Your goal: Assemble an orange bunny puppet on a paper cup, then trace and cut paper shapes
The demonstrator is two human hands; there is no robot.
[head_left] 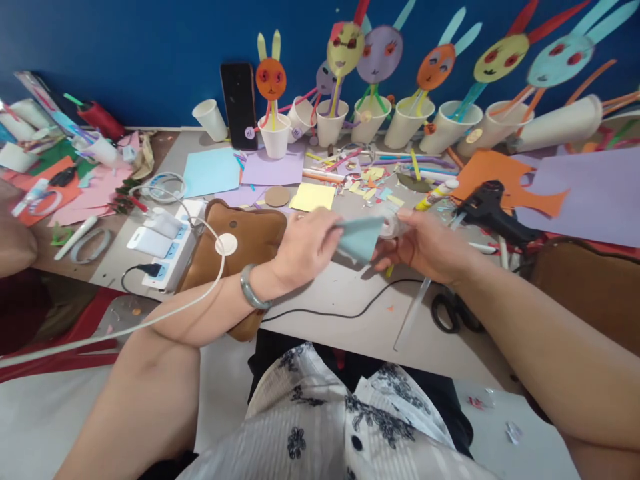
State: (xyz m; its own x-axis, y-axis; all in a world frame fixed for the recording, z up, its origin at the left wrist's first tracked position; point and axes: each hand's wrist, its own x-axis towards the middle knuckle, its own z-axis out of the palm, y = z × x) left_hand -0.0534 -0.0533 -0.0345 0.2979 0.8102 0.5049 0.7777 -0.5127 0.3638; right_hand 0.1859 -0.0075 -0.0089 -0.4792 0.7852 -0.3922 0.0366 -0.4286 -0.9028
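My left hand point(307, 245) grips a piece of light blue paper point(361, 239) by its left edge, above the table. At the paper's right end, my right hand point(433, 243) is closed on a small whitish, roll-shaped thing point(391, 225), partly hidden by its fingers. I cannot tell whether those fingers pinch the paper too. Behind my right hand, a yellow-and-white marker point(437, 195) slants upward. Below it lie black-handled scissors point(453, 312), partly under my forearm, and a thin pale stick point(413, 313).
Paper cups point(331, 128) with rabbit-faced figures line the blue wall. A phone point(239, 107) stands among them. A power strip point(173, 257) and a brown pouch point(245, 233) lie left. A black glue gun point(500, 213) rests right, by orange paper point(493, 177). Another person's arm point(15, 227) shows at far left.
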